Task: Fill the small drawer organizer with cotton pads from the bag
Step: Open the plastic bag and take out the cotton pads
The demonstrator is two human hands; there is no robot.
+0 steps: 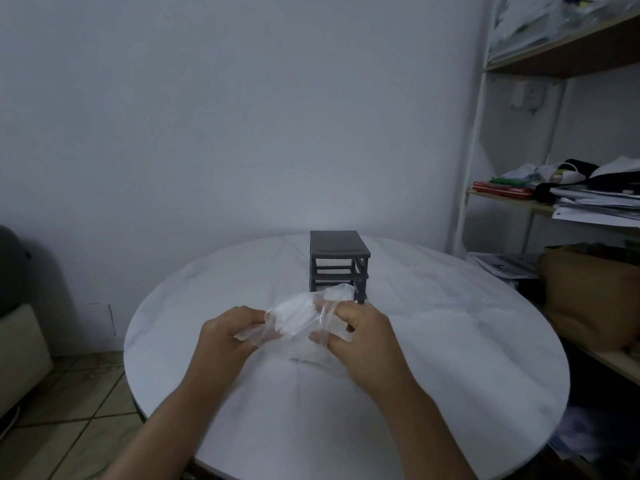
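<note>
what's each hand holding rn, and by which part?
Both hold the clear plastic bag: left hand pinches its left edge, right hand grips its right side, plastic stretched between them.

we see the bag (313, 344) as thin clear plastic, glossy and crinkled, with the cotton pads (294, 308) inside showing only as a soft white blur. the drawer organizer (337, 245) looks like dark grey matt plastic, and the worktop (450, 341) is smooth and white with faint marble-like veins. we take the shelf (561, 60) boards for bare wood on white-painted posts, and the floor (69, 420) for beige tile.
</note>
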